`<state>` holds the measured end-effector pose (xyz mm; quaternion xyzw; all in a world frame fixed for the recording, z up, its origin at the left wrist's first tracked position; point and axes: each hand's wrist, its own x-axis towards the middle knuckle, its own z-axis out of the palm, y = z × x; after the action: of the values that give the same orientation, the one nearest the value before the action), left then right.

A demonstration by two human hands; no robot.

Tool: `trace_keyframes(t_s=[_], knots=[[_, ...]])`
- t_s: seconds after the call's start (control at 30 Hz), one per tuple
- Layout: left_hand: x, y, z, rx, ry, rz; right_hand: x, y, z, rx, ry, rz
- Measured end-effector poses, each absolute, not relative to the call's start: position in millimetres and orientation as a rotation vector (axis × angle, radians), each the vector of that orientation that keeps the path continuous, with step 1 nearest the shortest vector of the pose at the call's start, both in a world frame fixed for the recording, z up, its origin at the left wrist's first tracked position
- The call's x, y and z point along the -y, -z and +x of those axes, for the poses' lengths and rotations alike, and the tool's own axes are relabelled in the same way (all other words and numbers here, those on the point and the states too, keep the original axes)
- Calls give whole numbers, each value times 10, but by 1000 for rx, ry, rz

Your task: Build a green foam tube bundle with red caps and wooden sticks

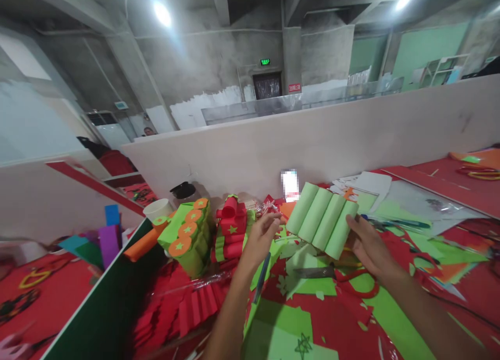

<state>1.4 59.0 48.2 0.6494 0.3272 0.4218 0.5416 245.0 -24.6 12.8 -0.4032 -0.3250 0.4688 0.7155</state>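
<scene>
A row of light green rolled paper tubes (322,220), joined side by side, is tilted above the table. My right hand (367,245) grips its right end between thumb and fingers. Just left of the row, my left hand (264,235) has loosely bent fingers apart, with nothing visible in them. Below the tubes lie scissors (361,283) with red handles, on green paper scraps. A pen (261,277) rests beside my left wrist. Left of that hand stand a red and green paper model (233,227) and a green paper piece with orange star-marked discs (189,230).
A white partition (242,151) runs along the back, with a lit phone (290,185) leaning there. A dark green board (105,292) edges the left side. Folded red paper (199,308) lies near it. Paper sheets and plastic (422,203) cover the right side.
</scene>
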Motion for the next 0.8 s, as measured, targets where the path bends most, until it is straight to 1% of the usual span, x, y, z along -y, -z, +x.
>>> trace_keyframes(t_s=[0.2, 0.4, 0.57, 0.7, 0.8], knots=[[-611, -434, 34, -873, -1046, 1672, 241, -104, 2481, 482, -1224, -916], [-582, -476, 9, -847, -1040, 1767, 253, -118, 2484, 424, -1381, -863], [-492, -553, 58, -760, -1066, 1766, 253, -118, 2474, 452, -1427, -834], [-416, -612, 85, -741, -1082, 1872, 246, -106, 2461, 413, -1426, -848], [-386, -628, 99, -711, -1159, 1965, 242, -94, 2451, 440, -1423, -880]])
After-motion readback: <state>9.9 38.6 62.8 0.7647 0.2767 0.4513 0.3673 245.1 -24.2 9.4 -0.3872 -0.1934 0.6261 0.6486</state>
